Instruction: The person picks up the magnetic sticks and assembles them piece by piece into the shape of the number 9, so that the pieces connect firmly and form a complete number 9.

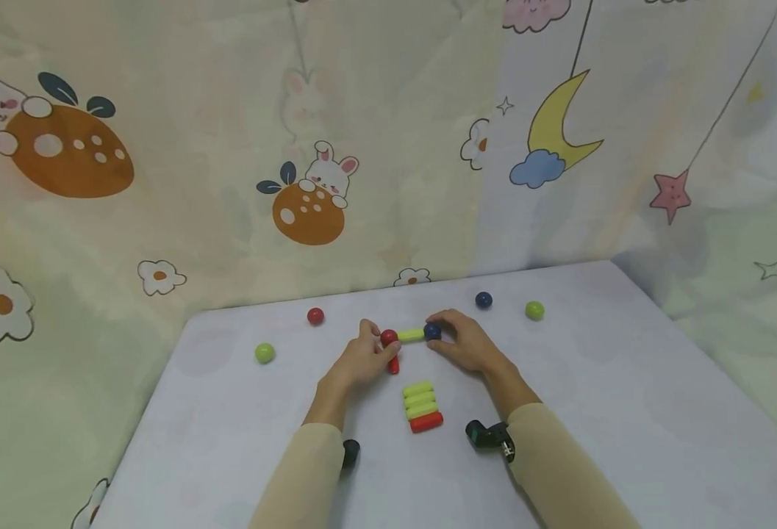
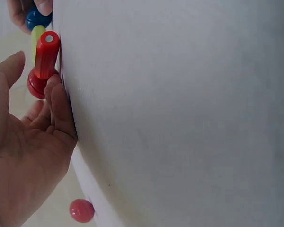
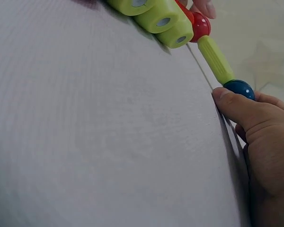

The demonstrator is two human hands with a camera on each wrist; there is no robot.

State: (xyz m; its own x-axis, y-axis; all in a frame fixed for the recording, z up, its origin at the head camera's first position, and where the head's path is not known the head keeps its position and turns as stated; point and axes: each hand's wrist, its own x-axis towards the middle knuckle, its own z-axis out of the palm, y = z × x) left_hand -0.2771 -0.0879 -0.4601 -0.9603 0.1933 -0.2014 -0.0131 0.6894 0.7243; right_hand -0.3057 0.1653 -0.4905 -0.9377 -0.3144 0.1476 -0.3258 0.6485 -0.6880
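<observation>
Holds a joined piece (image 1: 404, 336) just beyond the row of loose rods (image 1: 421, 405), at the white table (image 1: 573, 397); cannot tell whether resting or slightly lifted. Forms an angle, with a held red ball (image 1: 389, 337) at the corner, a yellow-green link (image 1: 412, 335) running right to a held blue ball (image 1: 431, 331), and a red link (image 1: 394, 365) pointing back toward the row.

With the left hand (image 1: 362, 361), beyond the row and to its left, cups the held red ball in curled fingers, thumb close on the near side; cannot tell of firm thumb contact. With the right hand (image 1: 469, 347), beyond the row and to its right, pinches the held blue ball between thumb and fingers. Probably steadies both ends at once this way, leaving the link between free of fingers.

Includes, within the row, three yellow-green rods (image 1: 420, 400) and, nearest the person, one red rod (image 1: 425, 422), perhaps laid side by side to prevent rolling.

Has, beyond the row to its left, a loose red ball (image 1: 315, 316) and a left green ball (image 1: 265, 353); beyond to its right, a loose blue ball (image 1: 484, 300) and a right green ball (image 1: 535, 310). Leaves room between for both hands, presumably on purpose. Ends, well beyond the row, at a printed cloth (image 1: 401, 169).
</observation>
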